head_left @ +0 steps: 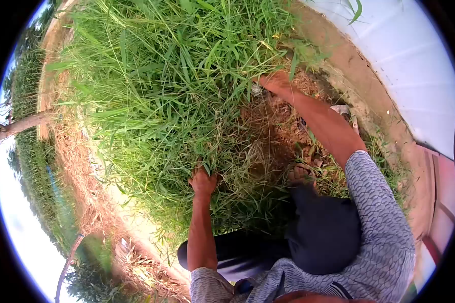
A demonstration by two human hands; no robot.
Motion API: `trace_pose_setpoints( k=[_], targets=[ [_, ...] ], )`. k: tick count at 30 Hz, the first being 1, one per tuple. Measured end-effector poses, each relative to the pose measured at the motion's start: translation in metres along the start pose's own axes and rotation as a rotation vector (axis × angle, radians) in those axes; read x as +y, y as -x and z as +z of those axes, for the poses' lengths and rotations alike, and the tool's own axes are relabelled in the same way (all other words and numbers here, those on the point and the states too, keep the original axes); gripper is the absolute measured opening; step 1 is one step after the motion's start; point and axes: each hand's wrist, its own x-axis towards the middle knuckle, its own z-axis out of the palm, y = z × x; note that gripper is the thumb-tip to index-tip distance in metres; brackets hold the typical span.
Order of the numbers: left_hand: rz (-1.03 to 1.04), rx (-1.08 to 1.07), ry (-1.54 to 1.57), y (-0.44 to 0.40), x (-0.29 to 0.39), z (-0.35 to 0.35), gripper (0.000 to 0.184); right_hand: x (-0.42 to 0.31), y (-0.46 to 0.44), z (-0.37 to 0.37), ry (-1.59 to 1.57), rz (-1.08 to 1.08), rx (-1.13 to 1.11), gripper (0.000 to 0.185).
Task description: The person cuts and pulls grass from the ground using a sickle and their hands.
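Green grass (162, 96) is touched by left hand (203, 182) and right hand (278, 84).
The latter is set at the far edge of the soil (279, 121); neither grip can be told.

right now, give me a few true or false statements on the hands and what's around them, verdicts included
1. The left hand is at the green grass, its fingertips partly hidden by blades. True.
2. The right hand wears a glove. False: it is bare.
3. Brown ground shows between the right forearm and the grass. True.
4. In the picture, the right hand is lower than the left. False: it is higher.
5. The right sleeve is patterned. True.
6. The trousers are bright yellow. False: they are dark.
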Motion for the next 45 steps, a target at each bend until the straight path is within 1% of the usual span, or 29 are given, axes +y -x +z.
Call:
trace_pose_setpoints(
  k=[1, 2, 3, 5, 7, 9, 10, 12, 15, 17, 18, 19, 21, 23, 24, 25, 26, 28, 30, 32, 33, 34, 35, 37, 39, 41, 43, 44, 45],
  targets=[
    [0.053, 0.086, -0.051, -0.002, 0.0, 0.002, 0.06, 0.006, -0.003, 0.003, -0.092, -0.241, 0.11, 0.039],
    [0.024, 0.045, -0.041, -0.006, -0.002, 0.002, 0.061, 0.009, -0.008, 0.002, 0.146, -0.194, 0.147, 0.038],
    [0.027, 0.054, -0.045, -0.006, 0.0, -0.001, 0.061, 0.008, -0.002, -0.003, 0.139, -0.2, 0.153, 0.038],
    [-0.007, 0.066, -0.005, -0.003, 0.002, 0.0, 0.061, 0.015, 0.017, -0.015, 0.269, -0.332, 0.306, 0.04],
    [0.018, 0.076, -0.014, -0.001, 0.0, -0.002, 0.057, 0.031, 0.022, -0.032, 0.359, -0.389, 0.32, 0.04],
    [-0.059, -0.094, -0.085, -0.004, 0.006, -0.007, 0.085, 0.04, 0.042, -0.058, 0.531, -0.455, 0.427, 0.054],
    [-0.1, -0.091, -0.054, -0.003, 0.013, -0.012, 0.084, 0.041, 0.055, -0.072, 0.538, -0.451, 0.426, 0.054],
    [-0.075, -0.089, -0.063, -0.008, 0.005, -0.006, 0.082, 0.043, 0.094, -0.096, 0.685, -0.156, 0.302, 0.058],
    [-0.055, -0.061, -0.068, -0.009, 0.008, -0.003, 0.074, 0.064, 0.149, -0.13, 0.695, -0.066, 0.237, 0.063],
    [-0.007, 0.025, -0.002, -0.011, -0.004, 0.006, 0.068, 0.098, 0.17, -0.135, 0.283, -0.334, 0.388, 0.059],
    [-0.028, 0.012, -0.007, -0.008, 0.006, -0.002, 0.064, 0.12, 0.167, -0.134, 0.279, -0.328, 0.394, 0.059],
    [-0.019, 0.018, -0.011, -0.01, 0.01, -0.006, 0.064, 0.131, 0.162, -0.128, 0.281, -0.301, 0.323, 0.057],
    [-0.019, -0.012, -0.012, -0.007, 0.012, -0.011, 0.079, 0.139, 0.159, -0.123, 0.279, -0.274, 0.254, 0.055],
    [0.029, 0.036, -0.023, -0.01, -0.004, 0.004, 0.082, 0.077, 0.179, -0.119, 0.939, 0.048, -0.162, 0.056],
    [0.076, 0.12, -0.028, -0.008, -0.008, 0.008, 0.083, 0.083, 0.182, -0.115, 0.984, -0.038, -0.154, 0.052],
    [0.12, 0.201, -0.032, -0.005, -0.008, 0.008, 0.084, 0.095, 0.179, -0.113, 0.986, -0.039, -0.162, 0.052],
    [0.116, 0.193, -0.029, -0.006, -0.008, 0.006, 0.084, 0.113, 0.175, -0.116, 0.916, -0.1, -0.107, 0.048],
    [-0.003, -0.061, -0.001, 0.0, 0.001, -0.009, 0.085, 0.151, 0.181, -0.14, 0.821, -0.226, 0.02, 0.041],
    [0.0, -0.069, -0.02, -0.008, -0.005, -0.003, 0.087, 0.158, 0.198, -0.177, 0.472, -0.036, 0.177, 0.04],
    [-0.028, -0.048, -0.082, -0.008, 0.001, -0.003, 0.093, 0.148, 0.211, -0.209, -0.059, 0.038, 0.557, 0.04],
    [-0.027, -0.058, -0.083, -0.012, -0.001, 0.0, 0.093, 0.124, 0.228, -0.225, -0.371, 0.151, 0.692, 0.037],
    [0.004, -0.044, -0.038, -0.016, -0.006, 0.001, 0.093, 0.125, 0.233, -0.236, -0.552, 0.03, 0.793, 0.036],
    [0.037, -0.031, 0.008, -0.017, -0.008, 0.003, 0.092, 0.117, 0.235, -0.24, -0.577, -0.045, 0.853, 0.034],
    [0.055, -0.002, -0.012, -0.021, -0.008, 0.007, 0.09, 0.093, 0.222, -0.22, -0.423, -0.176, 0.835, 0.034],
    [0.169, 0.126, -0.128, -0.028, -0.025, 0.022, 0.07, 0.071, 0.189, -0.17, -0.188, -0.361, 0.673, 0.039],
    [0.096, 0.041, -0.135, -0.023, -0.012, 0.01, 0.069, 0.053, 0.143, -0.118, 0.224, -0.317, 0.46, 0.059],
    [0.007, 0.006, -0.063, -0.025, -0.018, 0.015, 0.084, 0.03, 0.089, -0.066, 0.565, -0.27, 0.319, 0.088],
    [-0.053, -0.087, -0.029, -0.013, 0.003, -0.006, 0.08, 0.03, 0.062, -0.043, 0.642, -0.289, 0.336, 0.095],
    [-0.057, -0.083, -0.025, -0.009, 0.009, -0.007, 0.08, 0.021, 0.052, -0.025, 0.643, -0.296, 0.336, 0.095]
  ],
)
